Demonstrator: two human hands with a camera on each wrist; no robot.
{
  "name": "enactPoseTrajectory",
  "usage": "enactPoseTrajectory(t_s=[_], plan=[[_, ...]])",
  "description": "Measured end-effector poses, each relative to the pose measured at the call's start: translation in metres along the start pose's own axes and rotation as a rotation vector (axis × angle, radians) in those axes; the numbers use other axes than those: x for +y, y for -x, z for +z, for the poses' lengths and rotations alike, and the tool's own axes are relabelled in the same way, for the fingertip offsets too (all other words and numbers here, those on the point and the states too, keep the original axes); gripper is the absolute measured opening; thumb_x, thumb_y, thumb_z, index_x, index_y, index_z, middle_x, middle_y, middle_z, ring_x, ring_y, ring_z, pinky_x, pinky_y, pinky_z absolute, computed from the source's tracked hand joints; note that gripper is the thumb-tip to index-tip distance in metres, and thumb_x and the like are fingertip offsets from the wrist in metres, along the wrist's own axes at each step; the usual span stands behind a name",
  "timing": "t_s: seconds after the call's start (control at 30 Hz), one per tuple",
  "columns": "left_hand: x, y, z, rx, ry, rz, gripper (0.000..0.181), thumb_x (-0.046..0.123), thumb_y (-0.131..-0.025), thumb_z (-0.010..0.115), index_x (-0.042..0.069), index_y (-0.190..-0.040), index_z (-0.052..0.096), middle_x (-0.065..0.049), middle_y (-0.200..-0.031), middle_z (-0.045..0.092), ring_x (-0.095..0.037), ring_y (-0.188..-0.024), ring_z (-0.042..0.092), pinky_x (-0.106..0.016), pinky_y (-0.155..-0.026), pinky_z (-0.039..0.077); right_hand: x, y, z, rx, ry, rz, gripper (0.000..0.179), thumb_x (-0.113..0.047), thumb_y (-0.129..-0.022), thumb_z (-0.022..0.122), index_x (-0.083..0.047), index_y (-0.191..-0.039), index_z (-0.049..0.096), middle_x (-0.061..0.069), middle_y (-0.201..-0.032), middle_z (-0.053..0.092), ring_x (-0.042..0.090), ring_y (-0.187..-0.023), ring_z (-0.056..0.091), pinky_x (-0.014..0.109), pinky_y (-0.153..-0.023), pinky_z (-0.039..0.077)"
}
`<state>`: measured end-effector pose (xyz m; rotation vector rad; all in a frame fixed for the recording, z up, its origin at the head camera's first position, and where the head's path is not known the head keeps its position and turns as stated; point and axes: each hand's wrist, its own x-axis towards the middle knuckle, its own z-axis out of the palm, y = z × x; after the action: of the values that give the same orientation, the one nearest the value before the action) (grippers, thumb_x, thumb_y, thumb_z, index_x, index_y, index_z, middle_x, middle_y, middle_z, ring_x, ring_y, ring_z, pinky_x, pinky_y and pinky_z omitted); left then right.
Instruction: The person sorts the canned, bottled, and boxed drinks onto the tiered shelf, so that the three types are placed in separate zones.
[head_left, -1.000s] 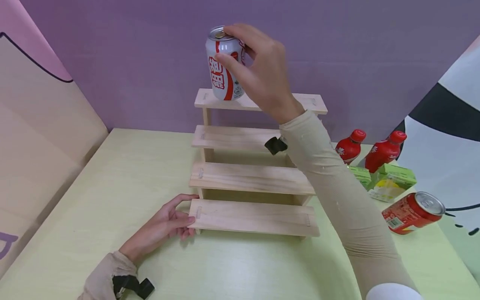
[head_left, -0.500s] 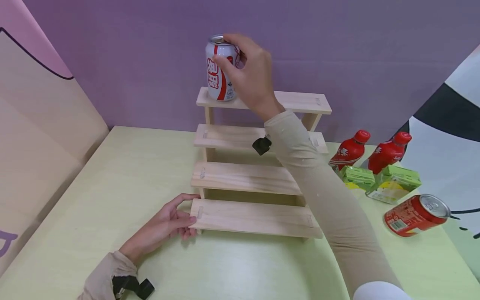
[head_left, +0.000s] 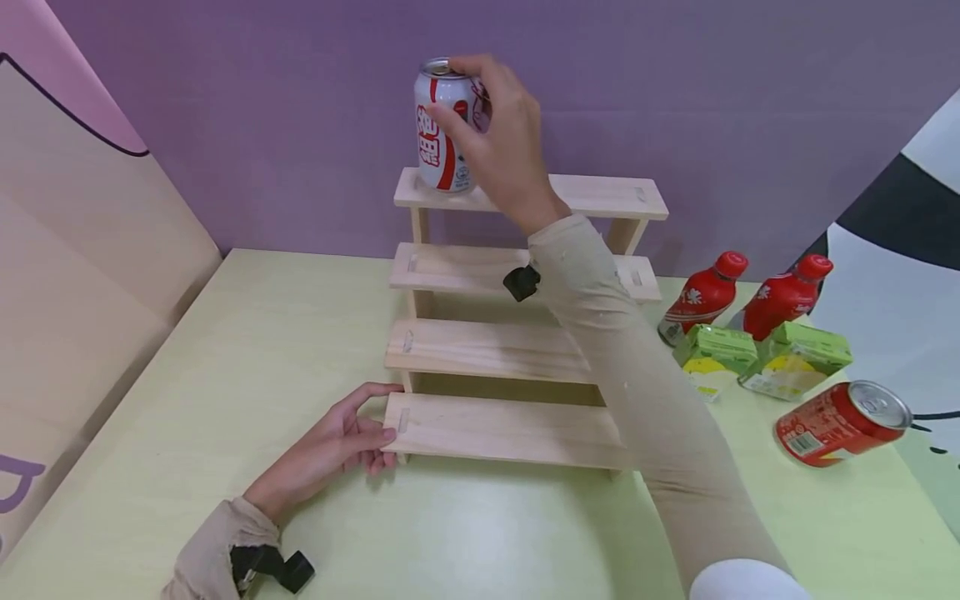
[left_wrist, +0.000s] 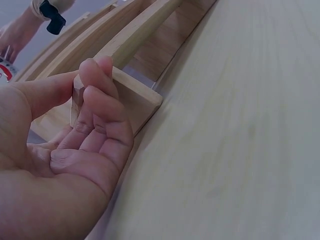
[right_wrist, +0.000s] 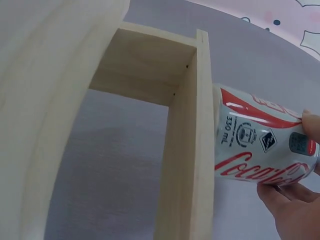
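A white and red Coca-Cola can [head_left: 442, 137] stands upright at the left end of the top step of a stepped wooden rack [head_left: 495, 425]. My right hand [head_left: 506, 137] grips it near its top, thumb on the front and a finger over the rim. In the right wrist view the can [right_wrist: 262, 135] has its base right at the top board [right_wrist: 204, 140]. Down at the lowest step, my left hand [head_left: 345, 442] pinches the left end of the board, thumb on top. The left wrist view shows that hand's fingers [left_wrist: 102, 100] curled at the board's corner.
To the right of the rack stand two red bottles [head_left: 701, 296] with red caps. Before them are two green drink cartons [head_left: 798, 358], and nearer still a red can [head_left: 840, 423]. A purple backdrop [head_left: 300, 125] rises behind the pale table [head_left: 187, 400].
The can and my right hand have shifted slightly at the left end of the top step, and the right forearm has swung left. The left hand keeps its hold; the head view has shifted a little.
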<state>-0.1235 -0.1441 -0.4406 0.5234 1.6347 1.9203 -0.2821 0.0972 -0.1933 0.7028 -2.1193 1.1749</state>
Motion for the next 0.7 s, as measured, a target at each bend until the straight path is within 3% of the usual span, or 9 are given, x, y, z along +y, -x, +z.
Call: enactPoseTrajectory(t_s=[0.23, 0.43, 0.57, 0.7], plan=[[0.001, -0.002, -0.003, 0.001, -0.008, -0.011, 0.058, 0.011, -0.1, 0.059, 0.013, -0.15, 0.029, -0.013, -0.084, 0.071, -0.017, -0.067, 0.061, -0.026, -0.063, 0.052, 0.001, -0.005, -0.001, -0.026, -0.002, 0.03, 0.046, -0.026, -0.091, 0.074, -0.004, -0.128, 0.058, 0.003, -0.122, 0.062, 0.006, -0.104, 0.059, 0.018, -0.088, 0.05], [0.002, -0.001, -0.004, 0.009, -0.001, -0.009, 0.058, 0.009, -0.1, 0.059, 0.01, -0.15, 0.028, -0.013, -0.084, 0.071, -0.015, -0.067, 0.061, -0.025, -0.062, 0.052, -0.002, -0.007, -0.001, -0.094, 0.068, 0.093, 0.056, -0.031, -0.093, 0.07, -0.006, -0.134, 0.042, 0.004, -0.128, 0.059, 0.01, -0.11, 0.058, 0.021, -0.091, 0.05], [0.0, 0.002, -0.004, 0.017, 0.001, -0.012, 0.058, 0.008, -0.1, 0.059, 0.01, -0.149, 0.028, -0.014, -0.084, 0.07, -0.015, -0.067, 0.062, -0.025, -0.062, 0.052, -0.007, 0.001, -0.005, -0.174, 0.153, 0.129, 0.071, -0.032, -0.094, 0.069, -0.015, -0.149, 0.026, 0.003, -0.141, 0.052, 0.01, -0.123, 0.052, 0.022, -0.102, 0.043], [-0.001, 0.006, -0.006, 0.015, 0.001, -0.012, 0.057, 0.008, -0.1, 0.058, 0.011, -0.15, 0.028, -0.014, -0.083, 0.069, -0.016, -0.067, 0.061, -0.026, -0.061, 0.052, -0.012, 0.014, -0.012, -0.208, 0.268, 0.108, 0.079, -0.033, -0.096, 0.066, -0.021, -0.157, 0.016, -0.004, -0.157, 0.035, 0.005, -0.14, 0.035, 0.021, -0.112, 0.028]])
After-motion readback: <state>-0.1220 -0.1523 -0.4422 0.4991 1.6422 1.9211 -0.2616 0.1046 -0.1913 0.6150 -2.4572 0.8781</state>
